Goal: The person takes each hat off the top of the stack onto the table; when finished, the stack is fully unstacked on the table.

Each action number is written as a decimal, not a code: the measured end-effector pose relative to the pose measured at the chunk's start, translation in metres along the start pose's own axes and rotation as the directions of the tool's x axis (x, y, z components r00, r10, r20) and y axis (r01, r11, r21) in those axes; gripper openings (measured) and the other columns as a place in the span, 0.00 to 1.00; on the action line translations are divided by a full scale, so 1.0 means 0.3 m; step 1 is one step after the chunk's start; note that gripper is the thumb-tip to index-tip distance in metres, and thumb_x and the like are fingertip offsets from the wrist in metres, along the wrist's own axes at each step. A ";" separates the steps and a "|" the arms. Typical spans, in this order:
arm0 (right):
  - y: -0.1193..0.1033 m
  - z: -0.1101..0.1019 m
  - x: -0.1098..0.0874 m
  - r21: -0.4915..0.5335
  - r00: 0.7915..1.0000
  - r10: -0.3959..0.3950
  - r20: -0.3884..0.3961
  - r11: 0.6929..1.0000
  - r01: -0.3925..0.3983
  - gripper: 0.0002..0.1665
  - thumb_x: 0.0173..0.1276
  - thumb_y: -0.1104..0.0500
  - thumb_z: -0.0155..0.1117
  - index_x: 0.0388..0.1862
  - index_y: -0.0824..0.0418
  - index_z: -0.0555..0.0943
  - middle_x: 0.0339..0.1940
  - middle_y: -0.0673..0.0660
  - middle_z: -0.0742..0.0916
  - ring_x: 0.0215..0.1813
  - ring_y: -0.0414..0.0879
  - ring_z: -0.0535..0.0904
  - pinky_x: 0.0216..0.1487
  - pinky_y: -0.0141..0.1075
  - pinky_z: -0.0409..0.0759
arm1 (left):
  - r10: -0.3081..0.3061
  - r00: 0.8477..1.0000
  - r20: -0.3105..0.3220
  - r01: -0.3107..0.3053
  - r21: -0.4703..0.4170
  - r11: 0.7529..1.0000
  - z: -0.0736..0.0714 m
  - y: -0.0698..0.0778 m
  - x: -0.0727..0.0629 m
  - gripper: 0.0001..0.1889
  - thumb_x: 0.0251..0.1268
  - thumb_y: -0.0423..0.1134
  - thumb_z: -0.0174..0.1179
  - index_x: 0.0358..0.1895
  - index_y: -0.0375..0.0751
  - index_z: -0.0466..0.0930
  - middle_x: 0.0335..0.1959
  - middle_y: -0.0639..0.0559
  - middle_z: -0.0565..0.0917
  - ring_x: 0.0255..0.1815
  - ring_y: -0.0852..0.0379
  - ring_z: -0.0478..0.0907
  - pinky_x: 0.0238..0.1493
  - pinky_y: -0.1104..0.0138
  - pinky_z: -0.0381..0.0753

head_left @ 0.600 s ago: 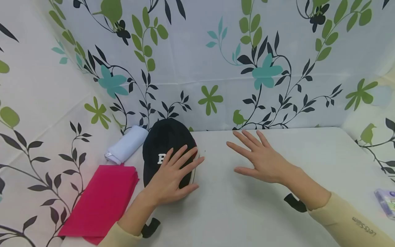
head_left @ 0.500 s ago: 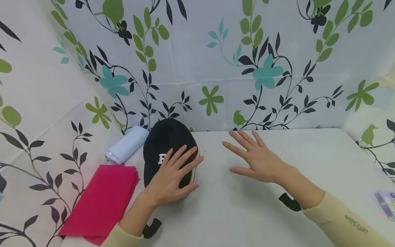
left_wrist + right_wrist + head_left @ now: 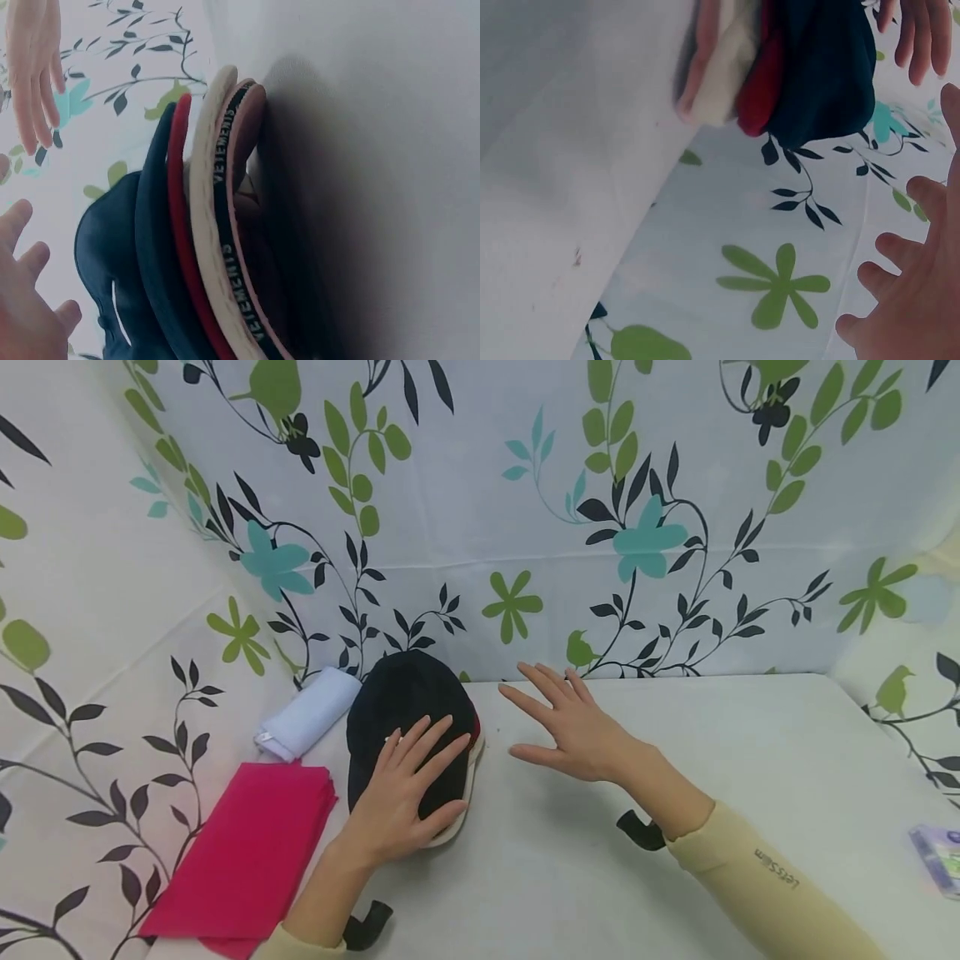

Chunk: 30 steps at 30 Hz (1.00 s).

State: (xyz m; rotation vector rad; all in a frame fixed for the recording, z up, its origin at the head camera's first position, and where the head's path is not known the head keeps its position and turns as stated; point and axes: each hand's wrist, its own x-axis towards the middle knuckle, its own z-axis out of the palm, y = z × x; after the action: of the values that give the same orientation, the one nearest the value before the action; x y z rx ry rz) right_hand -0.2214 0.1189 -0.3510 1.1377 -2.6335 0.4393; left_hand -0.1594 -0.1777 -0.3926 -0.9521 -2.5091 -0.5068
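A stack of caps lies at the left of the white table, with a black cap [image 3: 408, 693] on top. In the left wrist view the stack's edges show as dark navy, a red cap [image 3: 182, 150], a cream cap [image 3: 204, 172] and a pinkish brim with a band lettered VETEMENTS [image 3: 238, 292]. My left hand [image 3: 397, 802] is over the near part of the black cap with fingers spread; whether it touches the cap I cannot tell. To the right of the stack, my right hand [image 3: 581, 735] hovers above the table, fingers straight and holding nothing.
Left of the caps lies a folded bright pink cloth [image 3: 251, 843]. A rolled pale blue cloth [image 3: 309, 712] sits behind it. A purple and white packet [image 3: 937, 856] is at the right side of the white table [image 3: 540, 877]. Leaf-patterned fabric [image 3: 465, 485] hangs behind.
My right hand has moved left toward the caps, fingers still straight. My left hand has shifted slightly left over the black cap, covering its white letter. The cloths stay where they were.
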 end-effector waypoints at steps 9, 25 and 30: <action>-0.027 0.067 0.123 0.126 0.999 0.031 -0.028 0.992 -0.027 0.48 0.71 0.37 0.62 0.82 0.52 0.57 0.80 0.62 0.58 0.79 0.59 0.52 0.76 0.62 0.45 | -0.085 0.987 -0.136 0.075 -0.080 0.994 -0.003 -0.053 -0.045 0.39 0.66 0.56 0.60 0.79 0.53 0.61 0.81 0.50 0.55 0.79 0.44 0.51 0.71 0.35 0.51; -0.099 0.137 0.298 0.267 0.997 0.037 -0.066 0.963 -0.018 0.51 0.69 0.42 0.69 0.82 0.56 0.56 0.68 0.61 0.71 0.69 0.55 0.66 0.70 0.52 0.65 | -0.422 0.891 -0.169 0.383 -0.223 0.897 -0.048 -0.105 -0.181 0.47 0.59 0.42 0.71 0.80 0.51 0.56 0.80 0.48 0.55 0.75 0.42 0.55 0.58 0.35 0.73; -0.113 0.149 0.328 0.330 0.996 0.069 -0.063 0.943 -0.044 0.49 0.70 0.43 0.68 0.82 0.56 0.57 0.63 0.60 0.76 0.64 0.53 0.69 0.67 0.49 0.70 | -0.546 0.833 -0.088 0.509 -0.262 0.820 -0.066 -0.116 -0.210 0.49 0.61 0.45 0.71 0.81 0.49 0.51 0.79 0.42 0.55 0.74 0.38 0.56 0.59 0.35 0.72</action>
State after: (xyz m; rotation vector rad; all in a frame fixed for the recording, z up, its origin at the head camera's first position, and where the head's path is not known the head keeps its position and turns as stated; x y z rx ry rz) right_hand -0.2665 0.0151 -0.3537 1.1106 -2.5968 0.9437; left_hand -0.1355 -0.2453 -0.4131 -0.2375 -2.5851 -1.0176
